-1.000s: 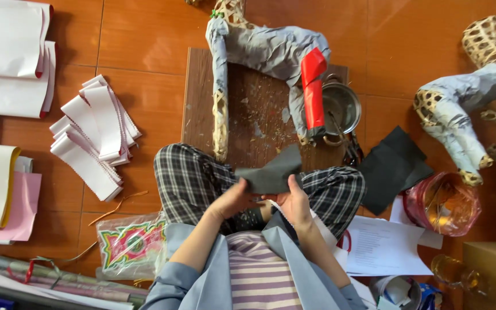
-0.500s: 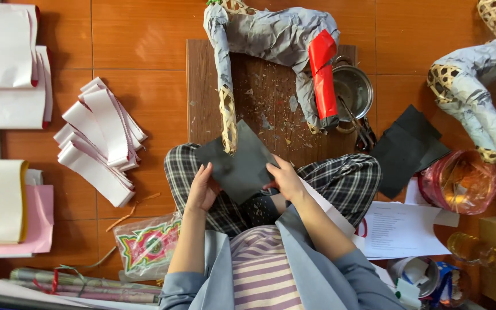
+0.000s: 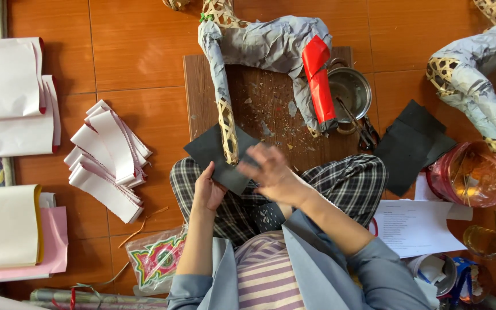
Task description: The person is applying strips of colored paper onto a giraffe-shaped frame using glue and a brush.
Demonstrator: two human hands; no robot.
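Orange tiled floor (image 3: 139, 46), wooden board (image 3: 271, 97) | left hand (image 3: 208, 189) pinches black sheet (image 3: 216, 158) against woven leg (image 3: 227, 129); right hand (image 3: 271, 172) presses it, blurred | figure (image 3: 265, 46) grey-papered, one leg red; this leg bare.

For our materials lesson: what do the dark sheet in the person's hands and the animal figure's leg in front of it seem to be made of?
The dark sheet looks like matte black paper or thin card: flat, no shine, held at its edges. The leg looks like woven cane or bamboo: a pale open lattice shows below the crumpled grey paper covering.
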